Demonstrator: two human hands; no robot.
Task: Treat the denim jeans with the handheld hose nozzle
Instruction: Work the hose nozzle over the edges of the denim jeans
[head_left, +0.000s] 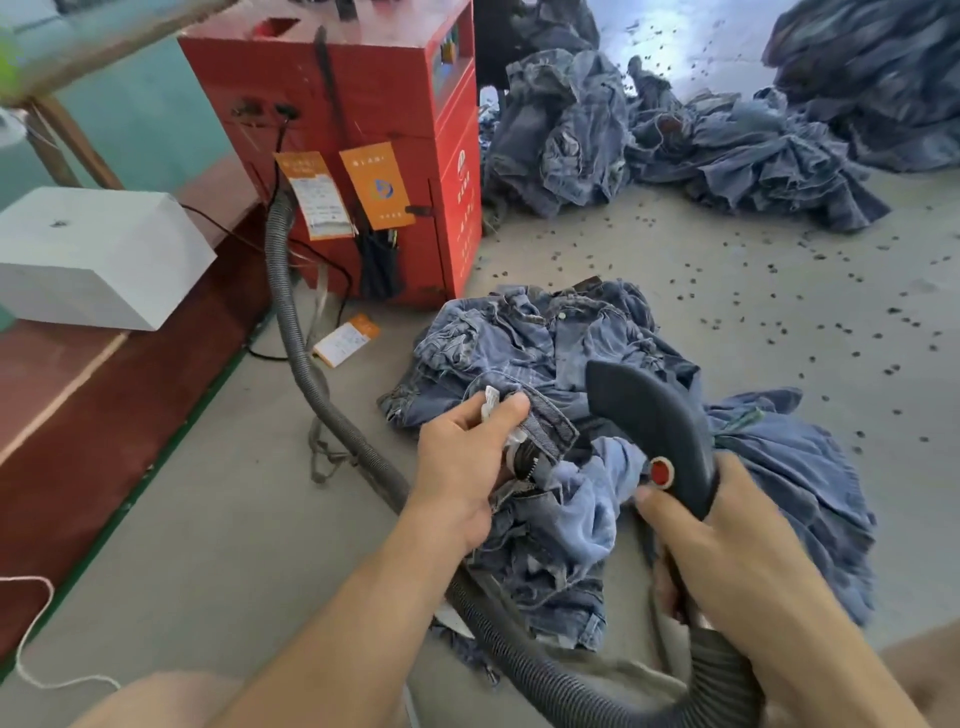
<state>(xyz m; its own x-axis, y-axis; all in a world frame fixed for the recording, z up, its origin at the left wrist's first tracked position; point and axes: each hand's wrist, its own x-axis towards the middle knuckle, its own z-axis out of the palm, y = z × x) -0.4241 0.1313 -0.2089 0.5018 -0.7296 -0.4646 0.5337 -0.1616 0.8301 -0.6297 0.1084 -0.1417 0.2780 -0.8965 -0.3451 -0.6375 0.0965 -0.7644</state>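
Observation:
Crumpled denim jeans lie on the floor in front of me. My left hand grips the waistband of one pair near its zipper, together with a white tag. My right hand holds the dark grey hose nozzle by its handle, thumb just below the red button. The nozzle's head points away from me, above the jeans. A ribbed grey hose runs from the nozzle under my arms to the red machine.
The red machine stands at the back left with orange tags hanging on it. A white box sits on a dark red platform at the left. Large heaps of denim lie further back. Small dark bits litter the concrete floor on the right.

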